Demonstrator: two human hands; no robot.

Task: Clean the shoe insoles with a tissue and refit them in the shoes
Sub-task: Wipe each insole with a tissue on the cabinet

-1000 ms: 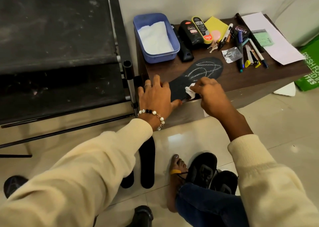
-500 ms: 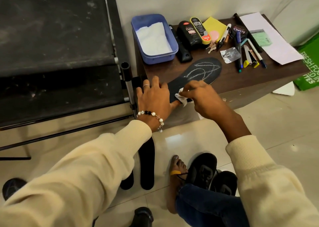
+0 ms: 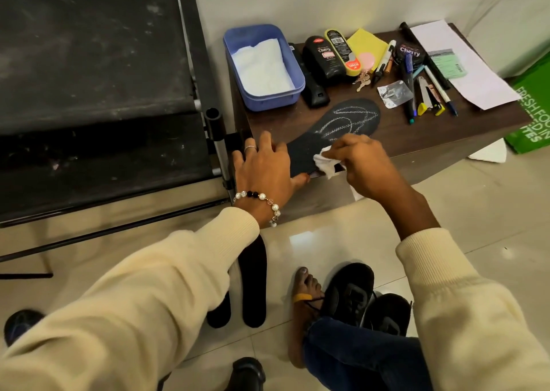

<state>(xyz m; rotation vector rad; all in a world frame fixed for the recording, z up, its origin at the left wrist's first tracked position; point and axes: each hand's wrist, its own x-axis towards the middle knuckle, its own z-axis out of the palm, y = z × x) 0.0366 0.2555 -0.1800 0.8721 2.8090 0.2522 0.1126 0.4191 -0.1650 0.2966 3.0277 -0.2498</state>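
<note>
The blue tub (image 3: 293,72) is holding white tissue sheets (image 3: 262,66). The left hand (image 3: 265,167) is still lying flat, pinning the insole (image 3: 342,126), while the right hand (image 3: 363,164), pinching a tissue (image 3: 324,163), is sliding back toward the toe.

Right hand (image 3: 361,164), pinching the white tissue (image 3: 325,163), now sits partway back up the insole (image 3: 336,130): at 1.0 s ago it was at mid-insole, at 0.5 s ago drawn down to the heel end beside the left hand's thumb. More tissue shows below the fingers
</note>
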